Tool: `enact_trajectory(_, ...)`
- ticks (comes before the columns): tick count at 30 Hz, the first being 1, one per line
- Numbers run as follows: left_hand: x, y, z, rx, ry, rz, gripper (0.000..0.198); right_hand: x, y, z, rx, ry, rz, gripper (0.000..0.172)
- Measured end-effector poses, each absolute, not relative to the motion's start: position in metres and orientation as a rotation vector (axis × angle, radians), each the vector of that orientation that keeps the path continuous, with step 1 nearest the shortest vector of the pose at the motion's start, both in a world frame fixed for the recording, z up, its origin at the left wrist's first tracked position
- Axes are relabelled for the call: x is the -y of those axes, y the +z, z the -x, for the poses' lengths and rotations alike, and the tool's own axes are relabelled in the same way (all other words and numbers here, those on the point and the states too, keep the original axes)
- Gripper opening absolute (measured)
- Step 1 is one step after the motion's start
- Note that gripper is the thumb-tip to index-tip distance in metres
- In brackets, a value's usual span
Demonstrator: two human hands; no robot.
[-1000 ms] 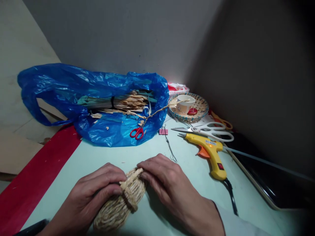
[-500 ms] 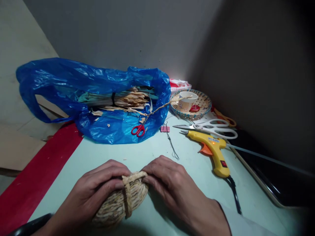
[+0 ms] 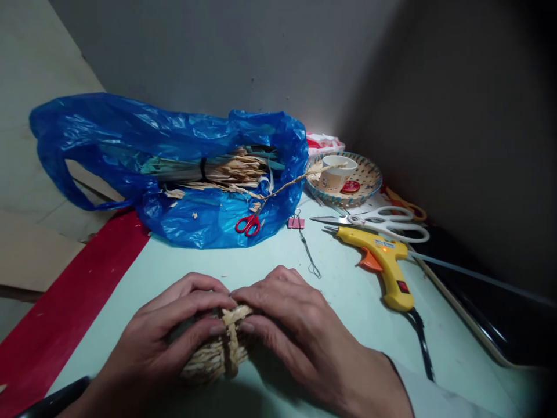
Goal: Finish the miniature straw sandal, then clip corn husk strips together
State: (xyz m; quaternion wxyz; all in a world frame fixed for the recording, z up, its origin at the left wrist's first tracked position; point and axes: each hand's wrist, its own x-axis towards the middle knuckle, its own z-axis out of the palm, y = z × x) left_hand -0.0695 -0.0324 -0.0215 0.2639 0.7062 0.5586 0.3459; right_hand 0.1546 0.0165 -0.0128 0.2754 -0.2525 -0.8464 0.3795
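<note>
A small rounded straw piece (image 3: 204, 364), made of twisted cords, is between my hands near the table's front edge. A plaited straw band (image 3: 234, 351) crosses it, and a short flat strip (image 3: 237, 314) lies at the band's top end. My left hand (image 3: 174, 331) is closed round the piece's left side, its thumb beside the band. From the right, my right hand (image 3: 300, 331) pinches the top, with index finger and thumb on either side of the strip. Both hands hide much of the piece, including its far side.
Behind lies a blue plastic bag (image 3: 191, 223) with bundled straw and red-handled scissors (image 3: 248, 225). Rightward are a pink binder clip (image 3: 296, 223) with looped wire, white-handled scissors (image 3: 383, 219), a yellow glue gun (image 3: 391, 264) and a woven basket (image 3: 372, 180) holding a paper cup (image 3: 333, 180).
My right hand has moved left over the top of the straw piece, so its fingertips now meet those of my left hand. The straw piece is more covered. The view has shifted slightly.
</note>
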Motion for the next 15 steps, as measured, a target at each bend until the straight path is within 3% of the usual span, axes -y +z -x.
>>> enact_trajectory(10, 0.036, -0.022, 0.057, -1.579, 1.068, -1.694, 0.009, -0.016, -0.011, -0.154, 2.258, 1.093, 0.717, 0.019)
enact_trajectory(15, 0.044, -0.014, 0.045, -1.838, 0.901, -1.498, 0.008, -0.014, -0.008, -0.152, 2.148, 1.316, 0.81, 0.016)
